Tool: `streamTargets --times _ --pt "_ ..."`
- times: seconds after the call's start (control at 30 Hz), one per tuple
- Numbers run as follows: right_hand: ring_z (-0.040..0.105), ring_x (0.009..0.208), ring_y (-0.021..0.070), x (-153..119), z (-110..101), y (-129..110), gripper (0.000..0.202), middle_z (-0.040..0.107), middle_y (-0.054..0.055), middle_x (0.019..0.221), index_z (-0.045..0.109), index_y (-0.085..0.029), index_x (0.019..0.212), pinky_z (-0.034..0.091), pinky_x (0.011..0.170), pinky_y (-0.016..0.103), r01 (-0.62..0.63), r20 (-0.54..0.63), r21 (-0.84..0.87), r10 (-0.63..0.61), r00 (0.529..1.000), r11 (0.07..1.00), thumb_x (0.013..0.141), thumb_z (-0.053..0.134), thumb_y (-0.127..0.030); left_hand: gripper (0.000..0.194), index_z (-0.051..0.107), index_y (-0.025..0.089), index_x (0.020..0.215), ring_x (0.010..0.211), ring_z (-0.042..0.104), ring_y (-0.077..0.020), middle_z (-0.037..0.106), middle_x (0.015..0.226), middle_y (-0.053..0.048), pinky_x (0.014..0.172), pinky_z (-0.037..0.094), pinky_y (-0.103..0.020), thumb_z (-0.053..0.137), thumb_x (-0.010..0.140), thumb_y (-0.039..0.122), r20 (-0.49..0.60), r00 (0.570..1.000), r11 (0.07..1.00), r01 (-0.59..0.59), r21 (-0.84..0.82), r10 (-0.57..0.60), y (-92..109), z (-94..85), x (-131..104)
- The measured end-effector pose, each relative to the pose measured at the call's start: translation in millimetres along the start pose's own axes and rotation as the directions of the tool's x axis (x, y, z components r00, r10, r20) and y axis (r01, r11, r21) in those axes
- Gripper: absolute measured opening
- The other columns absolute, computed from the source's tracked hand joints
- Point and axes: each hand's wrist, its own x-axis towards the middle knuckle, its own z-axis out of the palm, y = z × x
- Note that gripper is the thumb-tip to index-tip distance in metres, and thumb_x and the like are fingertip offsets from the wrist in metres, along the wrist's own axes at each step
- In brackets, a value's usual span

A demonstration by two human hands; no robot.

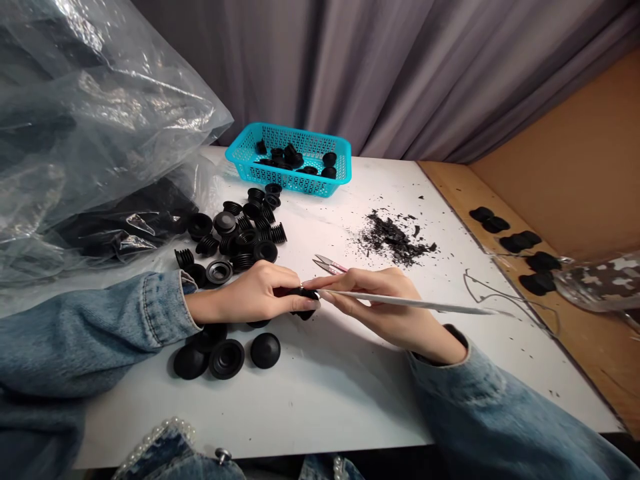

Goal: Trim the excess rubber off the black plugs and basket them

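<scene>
My left hand (pixel 253 293) is closed around a black rubber plug (pixel 305 312), pinched between thumb and fingers over the white table (pixel 320 413). My right hand (pixel 385 297) is closed too, its fingertips touching the plug's right edge. A pair of small thread snips (pixel 326 264) is tucked in the right hand, pointed blades sticking out up and to the left. Across that hand runs a thin white cord or strip (pixel 425 304); I cannot tell whether it is held. Several loose plugs (pixel 227 359) lie below my left wrist.
A heap of ribbed black plugs (pixel 245 237) lies beyond my left hand. Behind it stands a turquoise basket (pixel 287 183) with more plugs. Black shavings (pixel 395 240) are piled at the right. A large plastic bag (pixel 100 133) bulges at the left; a thin wire (pixel 505 300) lies far right.
</scene>
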Motion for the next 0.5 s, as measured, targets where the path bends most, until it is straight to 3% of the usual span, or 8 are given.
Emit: streamTargets --times 0.13,0.3,0.4,0.5 --pt "0.07 0.077 0.0152 -4.7 8.2 0.8 0.011 0.073 0.004 0.096 0.06 -0.021 0.086 0.057 0.065 0.026 0.127 -0.051 -0.102 -0.132 0.99 0.987 0.085 0.056 -0.011 0.035 0.061 0.009 0.058 0.051 0.044 -0.0079 0.049 0.053 0.001 0.05 0.034 -0.019 0.055 0.085 0.03 -0.005 1.0 1.0 0.013 0.007 -0.013 -0.3 -0.1 1.1" --pt "0.068 0.084 0.019 -8.8 22.6 15.4 0.014 0.07 0.011 0.101 0.057 -0.019 0.089 0.056 0.077 0.036 0.282 -0.094 -0.312 -0.325 0.941 0.907 0.086 0.051 -0.007 0.036 0.06 0.01 0.058 0.051 0.045 -0.0081 0.051 0.053 0.001 0.05 0.035 -0.019 0.054 0.086 0.032 -0.008 1.0 1.0 -0.001 0.017 0.001 1.0 -0.3 2.0" --pt "0.068 0.086 0.0209 -5.1 22.6 24.2 0.011 0.071 0.012 0.098 0.059 -0.018 0.083 0.056 0.073 0.035 0.188 -0.172 -0.284 -0.242 0.955 0.94 0.086 0.051 -0.01 0.036 0.058 0.011 0.057 0.051 0.044 -0.0084 0.05 0.053 0.001 0.05 0.035 -0.02 0.055 0.086 0.032 0.001 0.998 0.997 -0.066 0.046 0.066 2.6 -0.4 1.3" --pt "0.069 0.073 0.0184 0.9 13.2 20.2 0.01 0.073 0.01 0.093 0.061 -0.018 0.081 0.055 0.061 0.03 0.007 -0.249 -0.171 -0.05 0.967 0.985 0.087 0.053 -0.016 0.035 0.06 0.011 0.058 0.05 0.043 -0.0078 0.049 0.053 0.002 0.049 0.034 -0.019 0.055 0.086 0.031 -0.04 0.996 0.996 -0.072 0.051 0.075 3.1 -1.1 0.6"
